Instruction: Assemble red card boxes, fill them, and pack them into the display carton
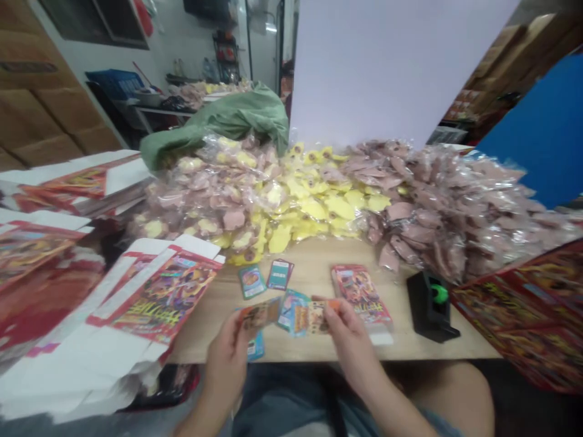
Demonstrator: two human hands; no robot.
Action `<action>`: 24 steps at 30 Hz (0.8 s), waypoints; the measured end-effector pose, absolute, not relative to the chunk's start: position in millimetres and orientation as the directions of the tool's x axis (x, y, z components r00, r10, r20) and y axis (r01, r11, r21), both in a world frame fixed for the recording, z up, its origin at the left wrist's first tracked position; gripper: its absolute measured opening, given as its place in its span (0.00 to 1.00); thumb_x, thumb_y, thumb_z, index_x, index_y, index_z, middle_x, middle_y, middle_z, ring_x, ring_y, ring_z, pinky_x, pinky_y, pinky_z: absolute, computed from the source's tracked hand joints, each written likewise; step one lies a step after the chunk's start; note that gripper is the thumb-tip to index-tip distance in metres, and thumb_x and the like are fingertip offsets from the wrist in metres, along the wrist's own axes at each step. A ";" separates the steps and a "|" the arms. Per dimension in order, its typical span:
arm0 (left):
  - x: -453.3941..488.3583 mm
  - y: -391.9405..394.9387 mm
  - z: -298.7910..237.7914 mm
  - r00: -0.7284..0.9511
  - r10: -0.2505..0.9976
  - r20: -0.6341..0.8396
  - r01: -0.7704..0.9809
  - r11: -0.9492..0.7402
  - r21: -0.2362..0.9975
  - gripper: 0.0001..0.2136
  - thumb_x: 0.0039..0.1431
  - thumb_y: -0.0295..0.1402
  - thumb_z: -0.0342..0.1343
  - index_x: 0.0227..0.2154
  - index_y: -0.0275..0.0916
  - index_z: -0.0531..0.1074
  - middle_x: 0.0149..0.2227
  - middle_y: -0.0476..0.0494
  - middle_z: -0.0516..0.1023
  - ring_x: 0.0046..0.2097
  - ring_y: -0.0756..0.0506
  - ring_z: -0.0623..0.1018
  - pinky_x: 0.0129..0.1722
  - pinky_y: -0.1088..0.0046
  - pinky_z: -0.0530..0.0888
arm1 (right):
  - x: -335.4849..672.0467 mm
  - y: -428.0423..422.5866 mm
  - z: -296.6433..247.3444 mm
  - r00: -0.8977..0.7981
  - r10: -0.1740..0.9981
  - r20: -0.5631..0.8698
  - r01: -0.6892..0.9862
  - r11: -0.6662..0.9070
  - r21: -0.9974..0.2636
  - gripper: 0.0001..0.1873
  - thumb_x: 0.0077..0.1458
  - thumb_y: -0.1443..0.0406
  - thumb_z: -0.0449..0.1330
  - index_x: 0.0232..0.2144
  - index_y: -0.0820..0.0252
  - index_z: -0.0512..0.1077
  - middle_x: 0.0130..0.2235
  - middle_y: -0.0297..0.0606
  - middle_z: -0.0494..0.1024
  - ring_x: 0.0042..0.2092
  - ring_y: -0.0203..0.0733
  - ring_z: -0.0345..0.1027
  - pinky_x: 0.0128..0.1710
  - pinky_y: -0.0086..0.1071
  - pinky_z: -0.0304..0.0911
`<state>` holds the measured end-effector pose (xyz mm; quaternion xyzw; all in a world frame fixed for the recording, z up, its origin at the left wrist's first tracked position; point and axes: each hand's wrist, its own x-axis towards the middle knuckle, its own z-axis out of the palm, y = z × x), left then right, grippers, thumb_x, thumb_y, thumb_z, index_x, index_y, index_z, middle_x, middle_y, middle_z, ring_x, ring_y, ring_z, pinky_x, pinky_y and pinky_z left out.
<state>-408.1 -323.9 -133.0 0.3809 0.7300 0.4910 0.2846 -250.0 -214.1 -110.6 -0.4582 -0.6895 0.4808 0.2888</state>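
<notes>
Near the table's front edge, my left hand (226, 347) pinches some trading cards (260, 315), slightly blurred. Across from it, my right hand (350, 332) has thumb and fingers closed on an orange-edged card (317, 318); whether more lie behind it I cannot tell. Between the two hands a spread of blue cards (290, 311) lies on the table. Beyond them are a teal card (252, 281) and a small green-backed pile of cards (279, 274). Another blue card (255, 347) is partly hidden beside my left hand. A red printed card box (359, 291) lies behind my right hand.
Flat, unfolded red-and-white cartons (168, 291) are stacked at left. A heap of bagged yellow pieces (314, 200) and bagged pinkish pieces (437, 206) lines the back. A black tape dispenser (428, 309) stands at right, beside a large red printed box (528, 309).
</notes>
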 end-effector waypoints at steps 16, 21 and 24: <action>-285.6 -55.5 -113.7 0.945 0.275 -0.176 0.303 -0.939 0.162 0.55 0.14 0.43 0.69 0.55 0.36 0.59 0.54 0.28 0.62 0.55 0.29 0.60 0.56 0.54 0.52 | -104.2 -1.7 -102.9 -0.430 0.894 0.124 0.898 0.438 -0.046 0.21 0.52 0.74 0.49 0.48 0.63 0.68 0.49 0.50 0.70 0.50 0.50 0.62 0.46 0.40 0.59; -300.6 -66.8 -142.2 0.797 0.596 -0.099 0.604 -0.791 0.098 0.55 0.20 0.58 0.60 0.56 0.34 0.55 0.49 0.27 0.65 0.48 0.29 0.66 0.50 0.48 0.56 | -106.6 18.9 -130.5 -0.534 0.841 0.081 0.840 0.539 -0.063 0.27 0.48 0.64 0.61 0.49 0.73 0.64 0.54 0.58 0.63 0.55 0.56 0.54 0.52 0.44 0.52; -312.3 -74.0 -148.3 0.793 0.608 -0.046 0.607 -0.782 0.140 0.55 0.21 0.56 0.60 0.57 0.35 0.52 0.54 0.27 0.59 0.53 0.28 0.60 0.53 0.48 0.51 | -100.3 22.0 -130.1 -0.545 0.834 0.087 0.824 0.552 -0.126 0.22 0.51 0.64 0.60 0.48 0.67 0.65 0.51 0.49 0.67 0.53 0.50 0.59 0.51 0.44 0.55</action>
